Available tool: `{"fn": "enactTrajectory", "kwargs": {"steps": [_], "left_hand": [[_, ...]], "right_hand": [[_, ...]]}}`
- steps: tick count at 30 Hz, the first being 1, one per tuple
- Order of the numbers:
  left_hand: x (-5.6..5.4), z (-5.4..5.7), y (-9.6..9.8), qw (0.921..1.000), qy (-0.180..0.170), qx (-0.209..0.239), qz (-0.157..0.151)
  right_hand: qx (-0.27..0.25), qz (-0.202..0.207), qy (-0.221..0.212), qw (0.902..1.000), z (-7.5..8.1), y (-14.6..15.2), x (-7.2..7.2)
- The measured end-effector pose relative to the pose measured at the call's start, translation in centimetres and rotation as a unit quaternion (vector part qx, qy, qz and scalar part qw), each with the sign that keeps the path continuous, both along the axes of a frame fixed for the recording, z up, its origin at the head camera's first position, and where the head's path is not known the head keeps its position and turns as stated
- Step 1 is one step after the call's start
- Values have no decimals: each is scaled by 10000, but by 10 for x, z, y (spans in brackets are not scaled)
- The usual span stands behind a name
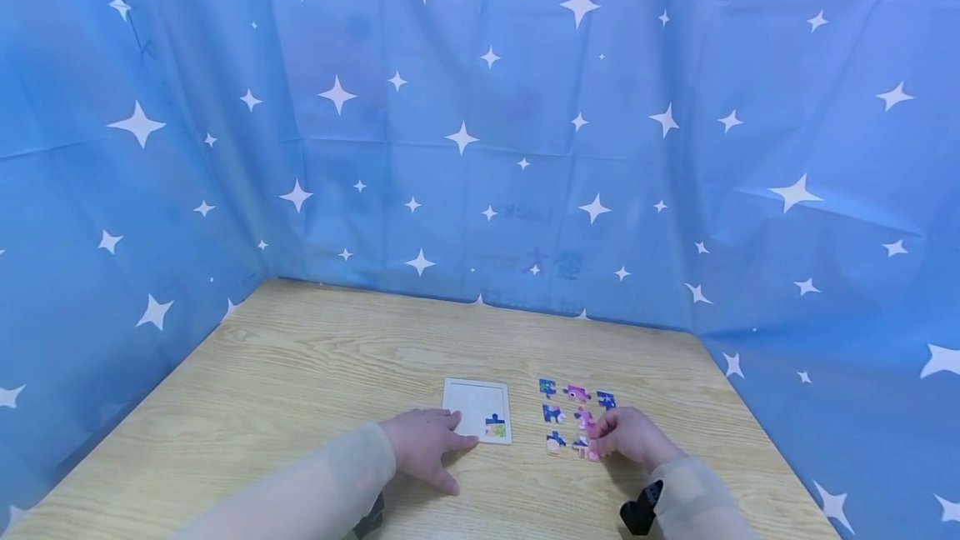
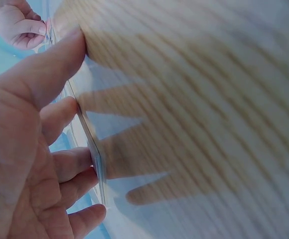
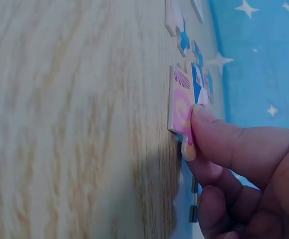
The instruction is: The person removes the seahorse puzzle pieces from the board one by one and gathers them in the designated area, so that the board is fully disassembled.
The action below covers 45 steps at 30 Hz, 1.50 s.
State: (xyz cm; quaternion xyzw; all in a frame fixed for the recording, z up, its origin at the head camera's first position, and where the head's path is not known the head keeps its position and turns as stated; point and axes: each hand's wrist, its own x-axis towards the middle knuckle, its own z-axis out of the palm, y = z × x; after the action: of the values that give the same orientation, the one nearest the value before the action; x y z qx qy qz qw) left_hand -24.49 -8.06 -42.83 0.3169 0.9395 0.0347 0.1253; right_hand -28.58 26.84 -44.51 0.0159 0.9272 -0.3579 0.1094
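Observation:
A white puzzle frame [image 1: 476,407] lies on the wooden table [image 1: 300,357], with one coloured piece [image 1: 495,426] set in its near right corner. My left hand [image 1: 450,432] rests flat beside it, its straight, spread fingers touching the frame's near left edge [image 2: 91,144]. Several loose puzzle pieces [image 1: 564,403] lie to the right of the frame. My right hand [image 1: 597,440] pinches a pink swirl piece [image 3: 181,107] at the near end of that group, thumb [image 3: 219,137] on its face, with the piece tilted up off the wood.
Blue star-printed cloth [image 1: 480,123] walls the table on the left, back and right. A black wrist strap [image 1: 640,511] shows on my right arm. Bare wood spreads to the left of the frame and behind it.

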Motion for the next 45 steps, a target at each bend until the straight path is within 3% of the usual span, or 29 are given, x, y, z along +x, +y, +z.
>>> {"fn": "enactTrajectory", "kwargs": {"steps": [9, 17, 22, 28, 36, 45], "left_hand": [[-1, -2, 0, 10000, -21, -6, 19], [-2, -2, 0, 10000, -32, -12, 14], [-1, -1, 1, 10000, -23, -16, 19], [-1, -2, 2, 10000, 9, -23, -14], [-2, -2, 1, 10000, -22, -10, -3], [-2, -3, 1, 9998, 145, -63, -140]], "right_hand": [[462, 112, 128, 9988, 1, -3, -1], [50, 96, 224, 9997, 8, -11, 1], [-313, 291, 367, 9984, 14, -30, 0], [-286, 609, 571, 9961, 15, -60, -7], [-692, 1074, 474, 9907, 13, -97, -13], [-576, 1129, 397, 9911, 3, -123, -16]]}}
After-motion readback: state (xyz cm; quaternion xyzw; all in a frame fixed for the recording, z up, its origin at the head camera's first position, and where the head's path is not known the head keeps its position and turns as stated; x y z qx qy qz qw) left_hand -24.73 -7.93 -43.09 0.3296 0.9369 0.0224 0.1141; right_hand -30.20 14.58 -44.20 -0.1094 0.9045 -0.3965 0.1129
